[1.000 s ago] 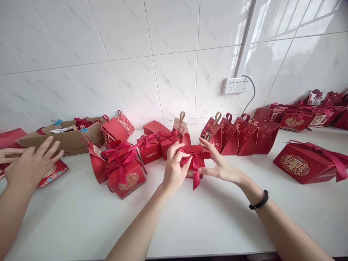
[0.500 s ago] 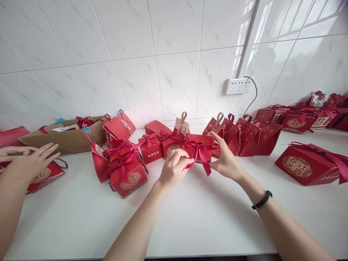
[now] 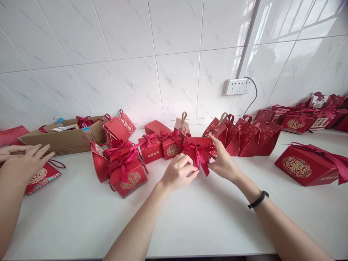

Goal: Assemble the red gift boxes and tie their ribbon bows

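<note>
At nine o'clock from the bow-tied box (image 3: pixel 199 141), well apart, a co-worker's hands (image 3: pixel 29 163) are over a red carton (image 3: pixel 39 179). Nearer, also at nine, a small carton (image 3: pixel 150 149) reads 安居乐业 in gold. The left hand (image 3: pixel 179 172) is at eight, fingers bunched beside the satin ribbon (image 3: pixel 200 157); whether its grip pinches a tail, I cannot tell. The bow-tied box, between both hands over the table (image 3: pixel 168 217), should be light, stiff card that dents easily, best held by its lower sides; the ribbon looks soft, slippery. The right hand (image 3: pixel 223 159), at three, has its grip around the box's right end. Beyond, at three, a larger carton's (image 3: pixel 307 163) medallion seems to read 乔迁之喜.
</note>
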Tool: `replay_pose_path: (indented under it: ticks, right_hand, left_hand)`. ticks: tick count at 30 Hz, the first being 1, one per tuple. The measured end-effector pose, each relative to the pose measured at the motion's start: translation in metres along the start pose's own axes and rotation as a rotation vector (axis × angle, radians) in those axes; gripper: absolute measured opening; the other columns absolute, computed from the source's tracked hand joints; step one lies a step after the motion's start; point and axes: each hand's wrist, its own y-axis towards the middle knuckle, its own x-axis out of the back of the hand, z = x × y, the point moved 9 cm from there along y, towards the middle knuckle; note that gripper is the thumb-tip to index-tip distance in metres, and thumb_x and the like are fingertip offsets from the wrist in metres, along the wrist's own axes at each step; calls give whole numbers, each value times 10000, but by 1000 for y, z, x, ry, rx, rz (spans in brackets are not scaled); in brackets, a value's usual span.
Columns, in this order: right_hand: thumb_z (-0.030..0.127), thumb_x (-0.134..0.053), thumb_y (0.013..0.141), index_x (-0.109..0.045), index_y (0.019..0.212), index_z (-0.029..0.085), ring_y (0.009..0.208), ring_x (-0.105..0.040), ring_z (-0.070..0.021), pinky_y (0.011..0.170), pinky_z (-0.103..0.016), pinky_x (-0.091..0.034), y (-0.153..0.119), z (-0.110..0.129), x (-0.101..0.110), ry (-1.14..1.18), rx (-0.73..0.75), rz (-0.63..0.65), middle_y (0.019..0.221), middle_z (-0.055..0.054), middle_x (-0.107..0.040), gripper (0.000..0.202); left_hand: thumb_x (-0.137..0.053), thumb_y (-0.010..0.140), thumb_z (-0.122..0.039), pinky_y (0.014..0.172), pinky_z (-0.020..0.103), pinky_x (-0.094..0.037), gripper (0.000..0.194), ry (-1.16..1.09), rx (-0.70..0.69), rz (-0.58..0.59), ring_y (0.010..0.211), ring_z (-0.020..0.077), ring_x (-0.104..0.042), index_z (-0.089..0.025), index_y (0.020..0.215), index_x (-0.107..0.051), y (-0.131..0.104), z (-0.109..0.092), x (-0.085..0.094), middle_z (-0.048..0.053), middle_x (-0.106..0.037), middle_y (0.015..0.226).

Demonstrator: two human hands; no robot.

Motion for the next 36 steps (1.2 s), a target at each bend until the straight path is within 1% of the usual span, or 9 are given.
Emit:
replay_pose_path:
  ticks: [3, 6, 9, 11, 14, 17, 25, 30, 36]
  right_hand:
    - [171, -664, 656, -203, 1408, 306, 1252, -395, -292, 904, -454, -500, 0, 0, -3, -9, 3, 9, 1409, -109, -302, 892]
    - [180, -657, 669, -221, 1397, 313, 1250, -401, -285, 922, -453, -491, -1, 4, -3, -7, 13, 12, 1409, -107, -295, 859]
    - [186, -652, 684, -234, 1388, 333, 1268, -382, -281, 928, -439, -492, -3, 11, -6, 2, 41, 35, 1418, -95, -286, 832]
    - [188, -650, 694, -238, 1386, 344, 1280, -371, -279, 928, -429, -495, -4, 16, -8, 7, 66, 52, 1425, -86, -279, 820]
    - [179, -636, 707, -244, 1385, 348, 1285, -371, -278, 924, -427, -502, -5, 21, -9, 21, 108, 61, 1433, -82, -268, 802]
    - [170, -632, 713, -249, 1383, 350, 1295, -364, -282, 919, -428, -507, -6, 24, -9, 31, 124, 74, 1444, -82, -253, 792]
    - [187, -627, 740, -243, 1377, 367, 1301, -365, -274, 914, -422, -506, -8, 29, -14, 18, 146, 149, 1468, -80, -231, 765]
    - [184, -622, 734, -238, 1380, 364, 1245, -432, -267, 897, -416, -514, -9, 29, -14, 14, 135, 165, 1457, -89, -244, 773]
    - [162, -625, 725, -230, 1382, 365, 1228, -445, -258, 906, -418, -510, -8, 25, -12, 25, 137, 156, 1436, -82, -273, 792]
  left_hand:
    - [-539, 774, -316, 544, 292, -409, 277, -169, 67, 63, 577, 147, -437, -209, 524, -490, 1, 3, 0, 28, -507, 606]
    - [-412, 840, -333, 533, 297, -393, 382, -294, 298, -47, 534, 142, -436, -214, 478, -386, -1, 24, 13, 18, -475, 525]
    - [-389, 877, -318, 567, 274, -422, 304, -341, 646, -232, 590, 135, -497, -204, 606, -465, -14, 58, 25, 11, -514, 597]
    - [-495, 835, -320, 616, 257, -456, 134, -388, 768, -272, 678, 131, -542, -195, 795, -518, -21, 71, 23, 19, -556, 751]
    - [-593, 771, -287, 668, 248, -480, 218, -442, 742, -212, 773, 129, -564, -192, 958, -533, -17, 75, 16, 47, -553, 939]
    - [-563, 807, -283, 675, 235, -478, 112, -462, 669, -178, 821, 135, -567, -183, 855, -585, -11, 74, 16, 52, -556, 938]
    - [-591, 808, -374, 717, 252, -473, 214, -582, 711, -74, 902, 173, -584, -166, 758, -599, -11, 79, 18, 82, -608, 992]
    - [-621, 766, -377, 615, 233, -478, 211, -604, 798, -20, 661, 128, -576, -172, 773, -572, -16, 85, 15, 12, -605, 728]
    - [-576, 743, -317, 669, 233, -484, 145, -485, 864, 2, 727, 140, -600, -177, 778, -565, -24, 100, 14, 18, -621, 765]
